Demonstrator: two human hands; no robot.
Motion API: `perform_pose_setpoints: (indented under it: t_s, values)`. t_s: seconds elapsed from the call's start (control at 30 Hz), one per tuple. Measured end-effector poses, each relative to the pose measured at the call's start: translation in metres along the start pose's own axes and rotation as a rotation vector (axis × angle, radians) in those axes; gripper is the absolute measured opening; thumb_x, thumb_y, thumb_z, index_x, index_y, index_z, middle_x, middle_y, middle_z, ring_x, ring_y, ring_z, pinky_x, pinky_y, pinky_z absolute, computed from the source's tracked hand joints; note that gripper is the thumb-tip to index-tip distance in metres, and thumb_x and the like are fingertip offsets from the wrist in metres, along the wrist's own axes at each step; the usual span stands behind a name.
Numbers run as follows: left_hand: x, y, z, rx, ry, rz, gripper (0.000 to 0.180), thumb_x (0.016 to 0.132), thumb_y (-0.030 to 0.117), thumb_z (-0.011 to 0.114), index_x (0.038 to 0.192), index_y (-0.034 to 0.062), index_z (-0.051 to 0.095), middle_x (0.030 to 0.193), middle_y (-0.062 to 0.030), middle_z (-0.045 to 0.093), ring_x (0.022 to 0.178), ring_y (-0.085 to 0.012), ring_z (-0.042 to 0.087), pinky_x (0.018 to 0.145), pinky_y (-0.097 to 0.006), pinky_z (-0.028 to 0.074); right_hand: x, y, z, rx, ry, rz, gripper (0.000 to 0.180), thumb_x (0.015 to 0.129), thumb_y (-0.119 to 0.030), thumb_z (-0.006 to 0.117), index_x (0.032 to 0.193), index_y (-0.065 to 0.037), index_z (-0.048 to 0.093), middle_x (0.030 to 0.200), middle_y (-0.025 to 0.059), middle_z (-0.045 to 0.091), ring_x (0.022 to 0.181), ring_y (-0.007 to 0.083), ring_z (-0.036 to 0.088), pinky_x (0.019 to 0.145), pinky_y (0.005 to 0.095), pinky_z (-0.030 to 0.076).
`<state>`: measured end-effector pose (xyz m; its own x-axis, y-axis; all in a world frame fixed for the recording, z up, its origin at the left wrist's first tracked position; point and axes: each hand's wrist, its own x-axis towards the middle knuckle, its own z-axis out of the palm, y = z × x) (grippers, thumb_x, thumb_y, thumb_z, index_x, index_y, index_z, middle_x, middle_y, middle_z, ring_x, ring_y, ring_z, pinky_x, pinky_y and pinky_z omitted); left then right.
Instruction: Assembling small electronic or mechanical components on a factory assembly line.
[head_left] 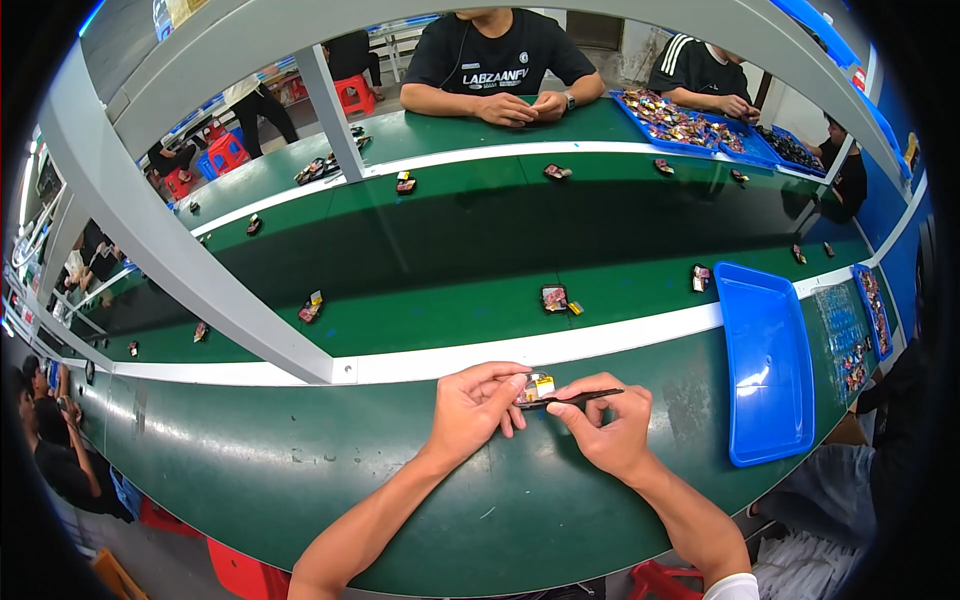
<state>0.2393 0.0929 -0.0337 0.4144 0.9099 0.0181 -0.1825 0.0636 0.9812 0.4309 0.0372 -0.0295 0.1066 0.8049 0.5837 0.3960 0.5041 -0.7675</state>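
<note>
Pinning a small part, nudging with a thin tool: steady left, light right
Over the counter (300, 470), well in from its near edge and closer to the far one, with both hands busy: pinching a small black-edged part (533, 390) with a yellow label between left hand (470, 408) thumb and fingers, gripping a thin black tool (592, 396) in the right hand (612, 425), right up by the part. Can't tell where exactly the tip touches, too tiny. Honestly, hold the left pinch firm but gentle, steer from the fingertips, and don't pry hard. Mind the blue tray (768, 400) toward the counter's right end. Past the far edge, ignore similar parts (554, 298) on the green belt (430, 310) for now.
</note>
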Motion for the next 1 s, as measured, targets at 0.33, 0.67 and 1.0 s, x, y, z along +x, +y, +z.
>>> perform_pose_setpoints:
  t_s: [0.33,0.67,1.0]
  values:
    - [0.002,0.0,0.01,0.072,0.057,0.018,0.019,0.099,0.006,0.064,0.112,-0.0064,0.068,0.077,-0.0087,0.071,0.06,-0.0088,0.064,0.048,-0.022,0.048,0.0,0.006,-0.001,-0.055,0.013,-0.035,0.013,0.076,-0.003,0.084,0.086,-0.006,0.076,0.053,-0.0012,0.058,0.039,0.0058,0.038,0.041,0.0259,0.029]
    - [0.007,-0.006,0.018,0.316,0.133,0.07,0.018,0.099,0.006,0.064,0.111,-0.0064,0.067,0.079,-0.0099,0.071,0.056,-0.0105,0.064,0.043,-0.023,0.047,0.005,0.009,-0.004,-0.077,-0.008,-0.201,0.014,0.076,0.0,0.083,0.085,-0.006,0.075,0.069,0.0005,0.071,0.039,0.0061,0.039,0.041,0.025,0.03]
    - [0.088,0.026,-0.093,1.47,0.622,0.483,0.013,0.091,0.006,0.064,0.092,-0.0037,0.071,0.095,-0.0237,0.069,0.068,-0.0372,0.07,0.062,-0.043,0.057,0.007,0.017,-0.011,-0.012,0.131,-0.104,0.019,0.077,-0.001,0.083,0.094,-0.007,0.077,0.055,-0.0012,0.055,0.04,0.0054,0.035,0.042,0.0242,0.027]
